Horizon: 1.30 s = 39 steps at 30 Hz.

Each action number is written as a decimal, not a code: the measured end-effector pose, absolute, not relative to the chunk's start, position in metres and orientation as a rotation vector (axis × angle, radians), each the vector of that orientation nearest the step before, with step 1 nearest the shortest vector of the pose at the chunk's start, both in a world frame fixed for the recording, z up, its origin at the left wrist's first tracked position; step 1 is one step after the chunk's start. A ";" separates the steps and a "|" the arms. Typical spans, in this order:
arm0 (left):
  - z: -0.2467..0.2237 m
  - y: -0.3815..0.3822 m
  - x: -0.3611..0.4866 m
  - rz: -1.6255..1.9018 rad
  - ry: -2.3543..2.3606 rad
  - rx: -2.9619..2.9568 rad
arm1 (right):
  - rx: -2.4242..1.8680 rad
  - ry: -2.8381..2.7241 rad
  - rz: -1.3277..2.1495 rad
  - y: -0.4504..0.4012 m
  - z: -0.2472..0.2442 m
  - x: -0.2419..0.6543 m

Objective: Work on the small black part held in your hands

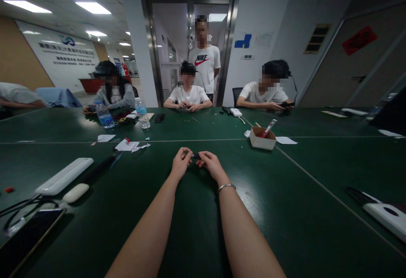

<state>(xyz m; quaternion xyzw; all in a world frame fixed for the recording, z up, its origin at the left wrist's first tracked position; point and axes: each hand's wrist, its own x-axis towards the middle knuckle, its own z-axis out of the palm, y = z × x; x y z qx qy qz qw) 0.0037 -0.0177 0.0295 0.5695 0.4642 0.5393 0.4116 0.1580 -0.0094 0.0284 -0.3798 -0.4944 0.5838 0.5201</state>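
Clock face centred on the small black object, 12 pointing away from the wearer. Object lies at the centre, between the two hands above the dark green table; it has a paler, shiny end toward the left hand, and is too small to identify further. Left hand: grip narrow, thumb and fingertips pinched at the pale end. Right hand: grip narrow, fingers bent about the black end; silver bracelet on that wrist. Forearms enter from 7 and 5 o'clock. At 2 o'clock, an open cardboard box with a red-and-clear tool-like item leaning upright in it; white paper just beside, on its right. At 1 o'clock, farther off, a white device with a short cord. At 10 o'clock, paper scraps with a red piece on top; beyond them, between 10 and 11, two clear plastic bottles with blue labels. At 11, a black smartphone lying flat. Toward 9, a long white case; nearer 8, a white oval case, black cable and a larger smartphone. At 4, a white-and-black device. At 12, across the table, a seated person with both hands together; another person stands behind.
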 end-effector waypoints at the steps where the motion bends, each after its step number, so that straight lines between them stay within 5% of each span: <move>1: 0.030 -0.017 0.004 1.361 1.141 1.427 | -0.910 -1.182 1.399 -0.009 0.028 0.158; 39: 0.025 -0.010 -0.002 1.504 1.293 1.367 | -0.900 -1.049 1.380 -0.007 0.026 0.158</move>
